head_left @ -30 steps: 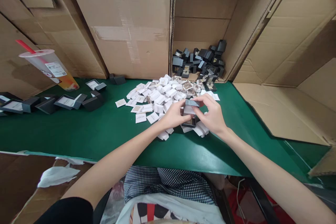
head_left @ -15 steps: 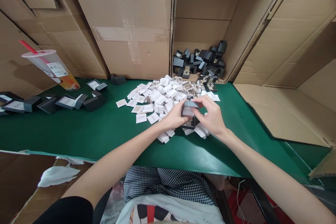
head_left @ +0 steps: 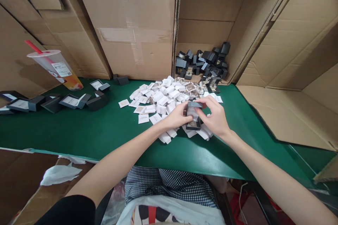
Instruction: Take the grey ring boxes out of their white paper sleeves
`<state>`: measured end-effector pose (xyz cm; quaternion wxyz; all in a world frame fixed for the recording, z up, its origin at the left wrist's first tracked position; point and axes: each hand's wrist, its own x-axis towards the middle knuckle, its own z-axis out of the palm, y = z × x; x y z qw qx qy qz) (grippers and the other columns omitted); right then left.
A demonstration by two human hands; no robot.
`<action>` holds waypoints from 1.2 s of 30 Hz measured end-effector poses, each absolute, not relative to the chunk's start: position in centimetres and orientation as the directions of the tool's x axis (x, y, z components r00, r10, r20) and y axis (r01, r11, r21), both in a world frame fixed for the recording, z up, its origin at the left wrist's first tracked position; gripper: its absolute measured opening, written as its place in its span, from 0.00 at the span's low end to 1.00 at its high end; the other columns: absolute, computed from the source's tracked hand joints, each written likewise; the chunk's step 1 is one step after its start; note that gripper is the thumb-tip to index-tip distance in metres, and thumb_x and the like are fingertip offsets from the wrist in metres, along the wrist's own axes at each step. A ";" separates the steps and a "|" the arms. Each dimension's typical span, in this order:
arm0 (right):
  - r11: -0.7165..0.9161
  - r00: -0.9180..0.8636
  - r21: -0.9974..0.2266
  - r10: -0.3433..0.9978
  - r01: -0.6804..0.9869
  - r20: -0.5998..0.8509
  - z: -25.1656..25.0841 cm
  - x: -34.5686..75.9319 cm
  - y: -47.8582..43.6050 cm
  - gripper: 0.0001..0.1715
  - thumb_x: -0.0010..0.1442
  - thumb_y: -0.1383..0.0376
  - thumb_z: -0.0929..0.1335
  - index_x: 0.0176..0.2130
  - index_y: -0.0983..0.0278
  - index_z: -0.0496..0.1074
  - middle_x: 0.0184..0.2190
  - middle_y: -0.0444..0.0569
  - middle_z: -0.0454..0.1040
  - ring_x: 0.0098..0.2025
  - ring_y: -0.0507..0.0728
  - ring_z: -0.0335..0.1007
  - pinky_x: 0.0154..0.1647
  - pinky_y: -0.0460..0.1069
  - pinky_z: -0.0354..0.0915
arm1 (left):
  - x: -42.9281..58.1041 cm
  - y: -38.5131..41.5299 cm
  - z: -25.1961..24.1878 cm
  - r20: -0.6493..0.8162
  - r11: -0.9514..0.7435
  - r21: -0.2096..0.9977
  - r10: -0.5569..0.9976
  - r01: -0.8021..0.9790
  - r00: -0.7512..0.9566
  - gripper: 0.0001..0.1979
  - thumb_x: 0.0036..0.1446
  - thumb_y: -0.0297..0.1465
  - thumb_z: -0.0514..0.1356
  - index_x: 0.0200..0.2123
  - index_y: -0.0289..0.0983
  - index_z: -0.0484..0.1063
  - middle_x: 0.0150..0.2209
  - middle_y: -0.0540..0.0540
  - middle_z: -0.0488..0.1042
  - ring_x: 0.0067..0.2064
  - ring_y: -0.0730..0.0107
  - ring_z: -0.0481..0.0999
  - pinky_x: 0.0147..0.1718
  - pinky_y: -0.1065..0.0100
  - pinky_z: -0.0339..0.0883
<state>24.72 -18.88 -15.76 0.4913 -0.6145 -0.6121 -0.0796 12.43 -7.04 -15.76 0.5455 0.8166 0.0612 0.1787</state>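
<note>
A small black hinged box (head_left: 194,125), like a jewelry box, is held with its lid raised above the near side of the white heap. My left hand (head_left: 177,116) grips it from the left, thumb across its front. From the right, my right hand (head_left: 213,116) is closed at the raised lid, thumb on the pale lining inside and fingers behind the lid's top edge. Something light brown shows in the lower half, too small to name. Around both hands lies a pile of white folded paper pieces (head_left: 169,93), some printed.
Several open black boxes (head_left: 70,101) line the green table's (head_left: 79,130) left side, near a tilted-looking drink cup (head_left: 59,68) with a red straw. More black boxes (head_left: 203,61) are heaped in a cardboard carton (head_left: 206,30) at the back. A cardboard flap (head_left: 280,116) lies to the right.
The lower half of the black box now shows more plainly between my hands. My right thumb stays at the lid's lining. The whole view has shifted slightly.
</note>
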 end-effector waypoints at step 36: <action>-0.204 0.366 -0.359 0.802 0.911 0.472 -20.7 36.8 -18.0 0.16 0.55 0.62 0.67 0.44 0.62 0.72 0.44 0.54 0.70 0.44 0.64 0.70 0.44 0.60 0.67 | 12.3 -3.7 -14.9 0.101 -0.089 0.995 0.776 -0.051 0.623 0.26 0.43 0.23 0.64 0.49 0.36 0.64 0.47 0.40 0.74 0.46 0.60 0.76 0.44 0.59 0.72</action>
